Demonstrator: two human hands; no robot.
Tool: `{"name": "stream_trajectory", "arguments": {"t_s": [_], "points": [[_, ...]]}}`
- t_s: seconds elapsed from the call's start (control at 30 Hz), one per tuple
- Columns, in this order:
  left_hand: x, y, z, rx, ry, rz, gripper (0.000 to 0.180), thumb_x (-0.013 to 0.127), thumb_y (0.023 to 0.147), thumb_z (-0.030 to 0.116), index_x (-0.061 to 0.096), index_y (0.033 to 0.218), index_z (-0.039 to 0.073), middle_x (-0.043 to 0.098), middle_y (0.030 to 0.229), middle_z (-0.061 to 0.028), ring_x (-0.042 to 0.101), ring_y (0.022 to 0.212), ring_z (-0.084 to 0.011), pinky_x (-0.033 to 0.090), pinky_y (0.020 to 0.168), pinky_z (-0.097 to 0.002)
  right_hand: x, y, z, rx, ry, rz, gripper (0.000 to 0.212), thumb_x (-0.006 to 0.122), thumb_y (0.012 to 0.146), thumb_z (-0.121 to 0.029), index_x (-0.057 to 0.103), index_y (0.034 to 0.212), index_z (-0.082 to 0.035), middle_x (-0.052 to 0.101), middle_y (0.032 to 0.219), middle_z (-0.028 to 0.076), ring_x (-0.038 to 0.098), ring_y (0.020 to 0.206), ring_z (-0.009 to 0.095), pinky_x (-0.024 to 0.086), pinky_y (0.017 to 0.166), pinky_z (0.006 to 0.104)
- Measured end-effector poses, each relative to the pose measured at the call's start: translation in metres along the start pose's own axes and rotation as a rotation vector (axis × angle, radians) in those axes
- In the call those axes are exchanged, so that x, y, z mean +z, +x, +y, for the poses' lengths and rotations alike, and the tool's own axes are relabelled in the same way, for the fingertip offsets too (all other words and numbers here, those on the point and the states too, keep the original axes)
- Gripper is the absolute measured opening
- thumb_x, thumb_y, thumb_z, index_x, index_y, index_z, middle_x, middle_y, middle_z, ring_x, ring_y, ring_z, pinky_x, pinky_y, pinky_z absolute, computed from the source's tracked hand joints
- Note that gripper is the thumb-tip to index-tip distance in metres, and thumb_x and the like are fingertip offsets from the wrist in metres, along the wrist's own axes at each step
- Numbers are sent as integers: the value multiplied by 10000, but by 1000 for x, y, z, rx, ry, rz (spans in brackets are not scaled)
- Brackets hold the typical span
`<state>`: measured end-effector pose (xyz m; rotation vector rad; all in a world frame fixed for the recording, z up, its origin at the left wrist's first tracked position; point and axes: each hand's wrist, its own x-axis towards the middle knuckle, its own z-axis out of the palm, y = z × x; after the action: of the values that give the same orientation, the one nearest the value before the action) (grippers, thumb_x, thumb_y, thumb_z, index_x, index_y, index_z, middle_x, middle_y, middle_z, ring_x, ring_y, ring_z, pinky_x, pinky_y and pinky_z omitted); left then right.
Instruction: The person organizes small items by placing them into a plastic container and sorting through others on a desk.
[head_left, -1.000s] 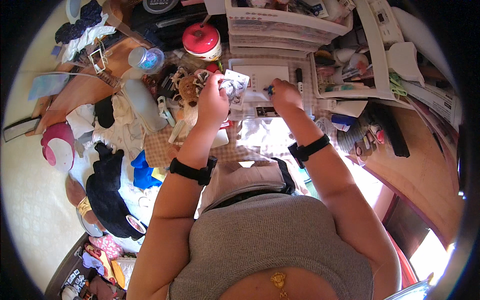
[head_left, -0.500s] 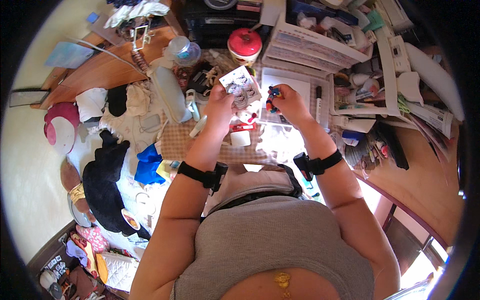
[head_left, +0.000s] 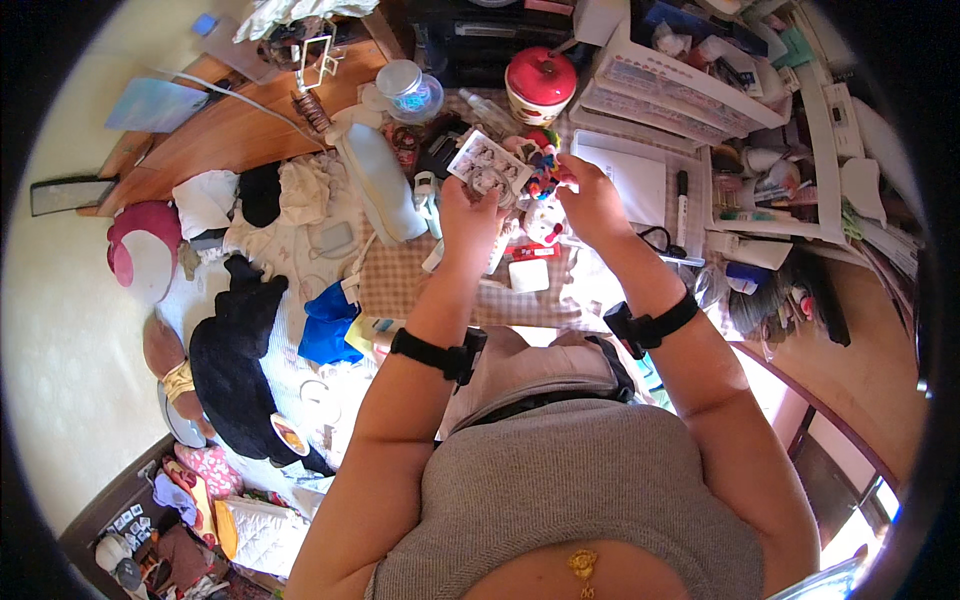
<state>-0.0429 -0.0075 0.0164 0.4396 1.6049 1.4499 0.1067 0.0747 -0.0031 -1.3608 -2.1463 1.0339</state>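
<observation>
My left hand (head_left: 468, 218) is closed on a white card (head_left: 484, 163) printed with several small pictures, held tilted above the table. Just right of the card, the thumb and fingers of my right hand (head_left: 594, 202) pinch a small multicoloured thing (head_left: 543, 177) with blue, red and orange parts. Its exact kind is too small to make out. Below it stands a white object with red spots (head_left: 543, 222), between my two hands. A red packet (head_left: 532, 252) and a white square piece (head_left: 529, 276) lie nearer to me on the checked tablecloth (head_left: 400, 285).
Behind my hands stand a red-lidded tub (head_left: 540, 82) and a clear jar (head_left: 408, 92). At right are a clear tray (head_left: 655, 180) holding a black marker (head_left: 682, 205) and a white drawer unit (head_left: 690, 85). A pale blue pouch (head_left: 380, 185) lies left; clothes cover the bed.
The view has shifted, so the table appears further right. Both hands have moved left over the table, and the multicoloured thing is closer to the card.
</observation>
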Motion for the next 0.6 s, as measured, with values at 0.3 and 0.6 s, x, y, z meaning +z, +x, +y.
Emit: {"name": "stream_trajectory", "arguments": {"t_s": [0.3,0.6], "points": [[-18,10,-25,256,439,-6,302,623,752,-10,504,1029,-35,582,807,-106,609,727,-197,495,594,-296,-12,-9,7,61,131,8,391,583,775,1,535,1163,-2,604,1056,163,611,959,232,514,792,325],[-4,-5,-22,495,649,387,318,629,732,22,522,1028,-20,549,816,-112,551,713,-248,449,675,-362,-45,-19,84,215,60,152,366,619,771,-126,549,1114,-18,583,1106,189,554,1057,315,448,895,378]]}}
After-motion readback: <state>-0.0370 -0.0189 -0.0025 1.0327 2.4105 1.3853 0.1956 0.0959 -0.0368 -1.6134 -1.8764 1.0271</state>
